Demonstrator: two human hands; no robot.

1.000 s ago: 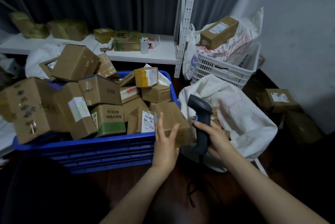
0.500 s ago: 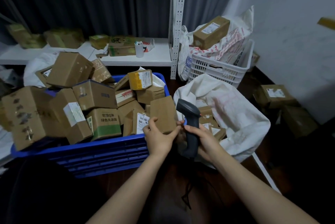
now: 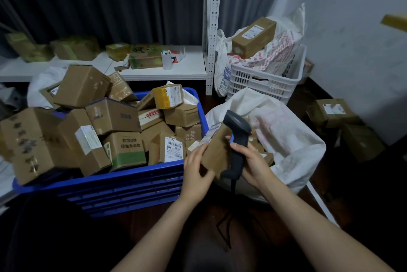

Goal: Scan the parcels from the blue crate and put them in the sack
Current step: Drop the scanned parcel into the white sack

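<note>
One small cardboard parcel [image 3: 217, 150] is out of the blue crate [image 3: 123, 185] and sits above its near right corner, at the edge of the white sack [image 3: 293, 139]. The left hand [image 3: 197, 174] grips it from below, fingers curled round its lower end. The right hand [image 3: 253, 164] is wrapped round the handle of the dark scanner [image 3: 237, 124], whose head sits just beside the parcel's upper edge. Both hands are close together across the box. A white label [image 3: 212, 131] shows on the parcel's top face, so the step in hand looks like the scan itself, or lining the barcode up for it. The next move probably calls for tilting that label toward the scanner's window, triggering it, then carrying the parcel right and dropping it into the sack's open mouth, where other boxes [image 3: 267, 157] lie. Many more parcels [image 3: 114, 117] lie heaped in the crate, so the task seems far from done.
</note>
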